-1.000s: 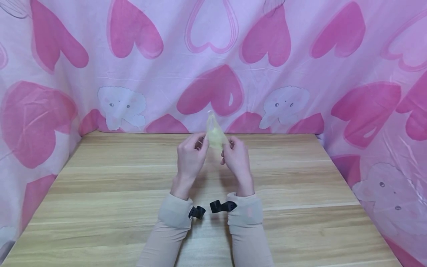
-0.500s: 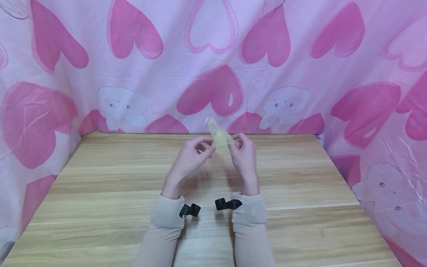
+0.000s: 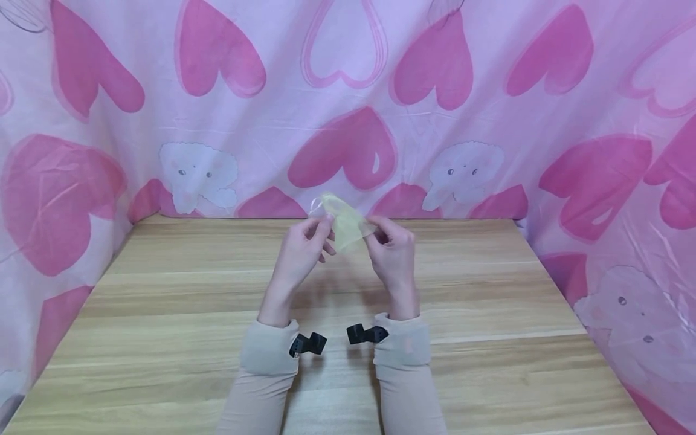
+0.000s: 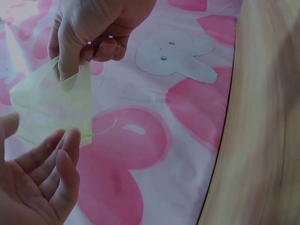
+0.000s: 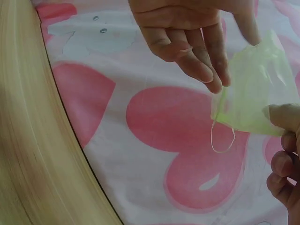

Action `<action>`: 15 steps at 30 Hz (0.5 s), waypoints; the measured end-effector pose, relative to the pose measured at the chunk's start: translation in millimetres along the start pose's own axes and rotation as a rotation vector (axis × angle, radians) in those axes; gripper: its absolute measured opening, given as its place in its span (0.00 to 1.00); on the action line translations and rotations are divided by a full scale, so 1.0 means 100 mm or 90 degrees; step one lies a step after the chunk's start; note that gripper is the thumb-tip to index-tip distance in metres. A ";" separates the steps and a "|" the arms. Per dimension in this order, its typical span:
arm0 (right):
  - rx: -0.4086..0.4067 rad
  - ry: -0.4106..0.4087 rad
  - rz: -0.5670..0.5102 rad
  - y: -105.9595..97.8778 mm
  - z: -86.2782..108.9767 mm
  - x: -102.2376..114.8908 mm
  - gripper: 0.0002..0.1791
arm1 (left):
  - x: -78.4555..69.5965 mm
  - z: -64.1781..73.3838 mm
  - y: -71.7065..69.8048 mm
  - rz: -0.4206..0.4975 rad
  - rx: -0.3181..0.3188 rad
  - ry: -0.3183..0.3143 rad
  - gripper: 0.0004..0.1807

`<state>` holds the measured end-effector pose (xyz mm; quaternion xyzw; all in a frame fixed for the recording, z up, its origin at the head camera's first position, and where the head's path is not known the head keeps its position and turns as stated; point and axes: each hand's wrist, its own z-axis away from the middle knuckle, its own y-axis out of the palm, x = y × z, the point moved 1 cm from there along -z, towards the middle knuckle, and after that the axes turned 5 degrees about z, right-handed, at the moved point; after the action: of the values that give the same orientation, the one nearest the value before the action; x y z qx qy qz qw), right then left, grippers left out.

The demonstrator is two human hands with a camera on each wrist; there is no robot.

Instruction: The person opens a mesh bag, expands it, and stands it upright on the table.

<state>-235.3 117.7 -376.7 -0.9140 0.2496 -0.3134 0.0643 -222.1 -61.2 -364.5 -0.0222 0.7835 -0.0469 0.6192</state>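
Note:
A sheer pale yellow-green drawstring pouch is held up between both hands, above the far part of the table. My left hand pinches its left side between thumb and fingertips, near the end where a thin white cord loops out. At the opposite side, my right hand grips the fabric between thumb and curled fingers. In the left wrist view, sheer cloth overlaps the right hand's thumb. Stretched between the hands, the pouch looks fairly flat.
Beneath the hands lies a wood-grain table. A pink curtain with hearts hangs along its back edge and both sides. Each sleeve cuff carries a small black camera mount, one on the left and one on the right.
The pouch has swung from upright to tilted left and is spread wider. My left hand has shifted left and regripped near the cord end; the right hand has moved slightly right.

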 end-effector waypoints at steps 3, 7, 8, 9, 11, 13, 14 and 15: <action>-0.012 -0.021 -0.005 0.01 0.00 0.02 0.03 | -0.04 0.02 -0.01 -0.005 -0.012 0.001 0.29; -0.013 -0.036 -0.008 0.02 -0.01 0.04 0.04 | -0.09 0.04 -0.03 -0.022 -0.030 0.006 0.25; -0.009 -0.037 -0.009 0.02 -0.01 0.04 0.04 | -0.09 0.04 -0.03 -0.029 -0.034 0.007 0.24; -0.002 -0.037 -0.009 0.02 -0.01 0.05 0.04 | -0.10 0.04 -0.03 -0.034 -0.038 0.006 0.22; 0.025 -0.029 -0.012 0.01 -0.01 0.05 0.05 | -0.09 0.04 -0.04 -0.043 -0.046 0.007 0.19; 0.077 -0.001 -0.028 -0.01 0.00 0.04 0.10 | -0.09 0.04 -0.05 -0.044 -0.051 0.011 0.16; 0.111 0.022 -0.043 -0.02 0.01 0.03 0.13 | -0.09 0.04 -0.06 -0.043 -0.051 0.012 0.16; 0.150 0.053 -0.062 -0.04 0.02 0.00 0.17 | -0.08 0.04 -0.07 -0.040 -0.050 0.015 0.15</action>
<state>-232.5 121.3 -376.9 -0.8974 0.1686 -0.3809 0.1452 -216.6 -67.1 -356.9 -0.0700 0.7911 -0.0359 0.6066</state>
